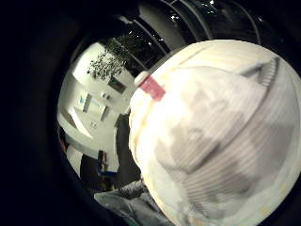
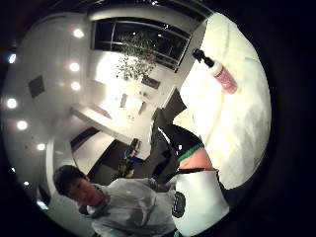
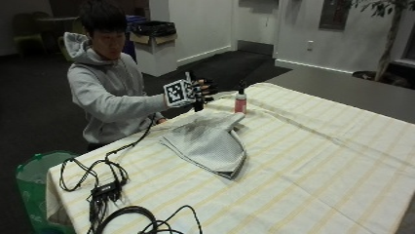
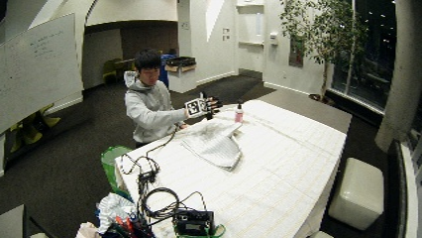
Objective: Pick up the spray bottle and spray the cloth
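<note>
A small pink spray bottle (image 3: 240,101) with a black nozzle stands upright on the table's yellow-striped tablecloth (image 3: 324,161), past the far end of the cloth. The cloth (image 3: 207,141), grey-white and finely striped, lies crumpled in front of the person. My gloved right hand (image 3: 198,92) hovers above the table a little to the side of the bottle, fingers spread, holding nothing and touching nothing. The little finger side palm view is mostly filled by the cloth (image 1: 221,141), with the bottle (image 1: 153,88) beyond it. The thumb side palm view also shows the bottle (image 2: 219,75) standing on the tablecloth.
Black cables and a small black box (image 3: 107,187) lie on the table's near end. A green bin (image 3: 35,170) stands on the floor beside that corner. The tablecloth stretches bare beyond the cloth.
</note>
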Available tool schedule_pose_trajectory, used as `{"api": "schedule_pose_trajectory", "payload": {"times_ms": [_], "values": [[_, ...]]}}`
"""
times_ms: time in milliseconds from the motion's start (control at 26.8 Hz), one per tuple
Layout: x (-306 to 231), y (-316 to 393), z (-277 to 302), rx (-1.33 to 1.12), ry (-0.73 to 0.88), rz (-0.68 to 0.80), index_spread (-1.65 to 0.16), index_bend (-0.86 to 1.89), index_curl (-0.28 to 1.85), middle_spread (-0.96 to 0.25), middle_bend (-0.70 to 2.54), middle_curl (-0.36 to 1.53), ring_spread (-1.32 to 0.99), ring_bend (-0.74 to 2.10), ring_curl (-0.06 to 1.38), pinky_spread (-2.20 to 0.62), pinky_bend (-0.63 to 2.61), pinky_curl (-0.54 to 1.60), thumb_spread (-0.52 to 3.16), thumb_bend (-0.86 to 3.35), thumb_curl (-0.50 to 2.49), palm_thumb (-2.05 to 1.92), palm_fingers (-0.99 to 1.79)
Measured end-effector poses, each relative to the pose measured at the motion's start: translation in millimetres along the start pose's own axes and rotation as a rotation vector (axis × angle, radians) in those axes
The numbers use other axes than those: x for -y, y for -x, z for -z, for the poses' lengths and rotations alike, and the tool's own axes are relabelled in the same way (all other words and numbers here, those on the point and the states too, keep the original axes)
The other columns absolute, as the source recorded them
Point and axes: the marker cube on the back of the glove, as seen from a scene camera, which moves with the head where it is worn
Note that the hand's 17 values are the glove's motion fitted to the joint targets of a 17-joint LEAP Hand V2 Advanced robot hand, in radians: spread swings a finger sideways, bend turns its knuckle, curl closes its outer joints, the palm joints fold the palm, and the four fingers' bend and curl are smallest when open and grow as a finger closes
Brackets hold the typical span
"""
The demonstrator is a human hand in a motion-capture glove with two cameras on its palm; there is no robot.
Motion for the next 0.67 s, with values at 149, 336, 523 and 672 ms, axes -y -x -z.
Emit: {"api": "schedule_pose_trajectory", "payload": {"times_ms": [149, 336, 523, 672], "values": [[4.6, -16.6, 32.3, -0.011, -0.085, -0.038, -0.34, 0.15, 0.29, -0.02, 0.19, 0.32, 0.02, 0.31, 0.31, 0.21, 0.43, 0.36, 0.92, -0.03, 0.38, 0.64, 0.25], [0.3, -28.1, 53.7, -0.026, -0.121, -0.055, -0.33, 0.14, 0.29, -0.03, 0.19, 0.32, 0.02, 0.31, 0.31, 0.21, 0.43, 0.36, 0.92, -0.03, 0.37, 0.64, 0.26], [-3.6, -36.5, 69.3, -0.027, -0.130, -0.066, -0.33, 0.15, 0.29, -0.03, 0.19, 0.32, 0.02, 0.30, 0.31, 0.21, 0.42, 0.36, 0.93, -0.03, 0.37, 0.64, 0.27], [-5.1, -40.4, 76.7, -0.026, -0.129, -0.068, -0.32, 0.15, 0.29, -0.03, 0.19, 0.32, 0.02, 0.30, 0.31, 0.21, 0.41, 0.35, 0.93, -0.03, 0.36, 0.64, 0.27]]}}
